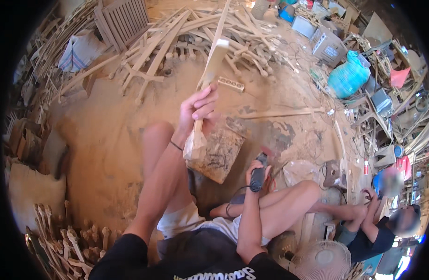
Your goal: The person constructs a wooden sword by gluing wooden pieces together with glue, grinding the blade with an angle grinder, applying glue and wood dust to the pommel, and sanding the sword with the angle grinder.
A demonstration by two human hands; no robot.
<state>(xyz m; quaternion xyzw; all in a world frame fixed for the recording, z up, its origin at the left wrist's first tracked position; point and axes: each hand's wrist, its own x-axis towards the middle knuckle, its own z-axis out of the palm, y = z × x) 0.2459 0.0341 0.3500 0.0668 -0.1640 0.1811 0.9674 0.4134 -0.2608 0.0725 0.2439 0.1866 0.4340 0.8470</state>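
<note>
My left hand (199, 106) is closed around a long pale wooden piece (214, 60), held up in front of me. One end of it is square-cut, and a thicker, knobby end hangs below my fist. Under that lower end stands a rough, stained wooden block (224, 151). Lower and to the right, my right hand (256, 169) grips a dark angle grinder (258, 179). Its reddish disc (267, 151) looks smeared and is apart from the wood. A cord trails from the grinder's rear end.
A large heap of wooden pieces (177, 35) lies at the far side. More carved sticks (70, 245) stand at the lower left. A fan (322, 259) is close on my right, near another seated person (371, 235). A turquoise bag (349, 77) sits among clutter at far right.
</note>
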